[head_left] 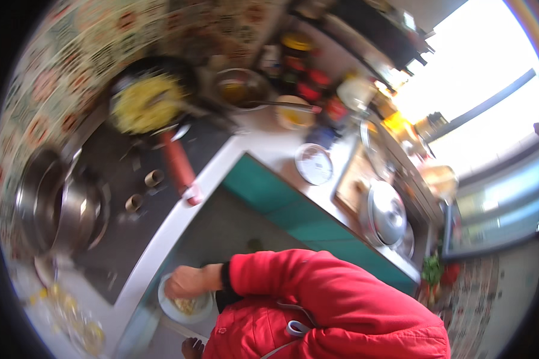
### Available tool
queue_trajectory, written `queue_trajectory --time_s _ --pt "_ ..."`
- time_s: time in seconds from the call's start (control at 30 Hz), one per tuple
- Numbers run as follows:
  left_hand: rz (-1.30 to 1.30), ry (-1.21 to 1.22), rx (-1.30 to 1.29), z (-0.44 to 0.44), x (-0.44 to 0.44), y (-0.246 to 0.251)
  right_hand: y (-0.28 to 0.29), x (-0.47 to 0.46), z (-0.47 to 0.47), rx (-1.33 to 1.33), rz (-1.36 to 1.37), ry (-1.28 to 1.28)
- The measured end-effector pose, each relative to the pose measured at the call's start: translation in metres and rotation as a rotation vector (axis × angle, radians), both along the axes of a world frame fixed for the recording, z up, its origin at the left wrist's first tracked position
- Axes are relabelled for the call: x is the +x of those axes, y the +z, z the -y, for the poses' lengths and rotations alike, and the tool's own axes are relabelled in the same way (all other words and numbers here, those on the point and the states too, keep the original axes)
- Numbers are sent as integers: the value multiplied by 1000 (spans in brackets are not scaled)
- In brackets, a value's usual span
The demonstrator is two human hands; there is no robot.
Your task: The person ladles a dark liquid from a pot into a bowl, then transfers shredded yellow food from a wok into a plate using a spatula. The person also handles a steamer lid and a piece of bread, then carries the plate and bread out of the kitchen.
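My right hand [186,282], in a red sleeve with a dark cuff, is over the near part of a white bowl [166,309] containing pale chopped food [186,306]. Its fingers are bent and blurred; whether they hold anything is unclear. My left hand cannot be made out. The bowl appears beyond the counter's front edge, beside my red jacket. On the hob, a dark wok [186,74] holds yellow shredded food [146,105], with a utensil resting in it. The wok's red handle [179,164] points towards the counter edge.
Steel pots [78,211] stand left on the dark hob [130,242]. Along the white counter [260,143] are a steel bowl [242,85], a smaller bowl with yellow contents [294,114], a white lidded tub [313,164], a wooden cutting board [355,179] and a domed metal lid [387,213].
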State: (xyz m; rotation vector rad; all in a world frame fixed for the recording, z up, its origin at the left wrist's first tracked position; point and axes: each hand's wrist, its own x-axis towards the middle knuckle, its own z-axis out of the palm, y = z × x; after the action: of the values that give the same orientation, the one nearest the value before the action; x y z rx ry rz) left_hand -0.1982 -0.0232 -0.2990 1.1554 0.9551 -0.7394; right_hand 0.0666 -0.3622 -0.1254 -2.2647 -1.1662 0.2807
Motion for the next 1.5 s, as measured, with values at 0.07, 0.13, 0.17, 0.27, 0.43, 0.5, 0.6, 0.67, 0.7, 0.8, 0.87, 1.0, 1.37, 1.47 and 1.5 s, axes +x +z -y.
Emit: queue_trajectory --time_s 0.07,0.13,0.17,0.27,0.43,0.5,0.6,0.67,0.7,0.8,0.87,1.0,1.37,1.47,1.5 --pt "276 -580 30 19 45 -10 36 -38 108 -10 -179 -142" --pt "842 -1395 335 51 92 -6 76 -93 221 276 -151 -553" --pt "1150 -1782 498 76 117 -3 95 -121 279 299 35 -751" --pt "623 -1262 301 180 155 15 143 -232 431 -29 271 -1633" --pt "74 -798 120 341 173 65 161 -403 609 -696 137 -2066" --pt "112 -844 154 396 183 78 147 -438 639 -713 105 -2071" --pt "196 -806 156 451 187 95 128 -457 670 -546 -44 -2066" --pt "217 -793 169 467 179 105 125 -459 680 -507 58 -1936" --pt "198 -790 183 472 174 108 125 -457 685 -559 4 -1939" --pt "155 -811 246 473 155 110 132 -456 692 -590 5 -1913" --pt "118 -839 267 465 142 108 140 -458 697 -469 104 -1932" --pt "32 -890 301 452 120 103 173 -471 716 -242 154 -2009" --pt "214 -757 147 368 117 103 327 -438 636 359 318 -1790" --pt "210 -704 190 318 119 101 330 -392 606 373 243 -1786" --pt "196 -684 184 306 120 97 338 -390 589 190 146 -1976"
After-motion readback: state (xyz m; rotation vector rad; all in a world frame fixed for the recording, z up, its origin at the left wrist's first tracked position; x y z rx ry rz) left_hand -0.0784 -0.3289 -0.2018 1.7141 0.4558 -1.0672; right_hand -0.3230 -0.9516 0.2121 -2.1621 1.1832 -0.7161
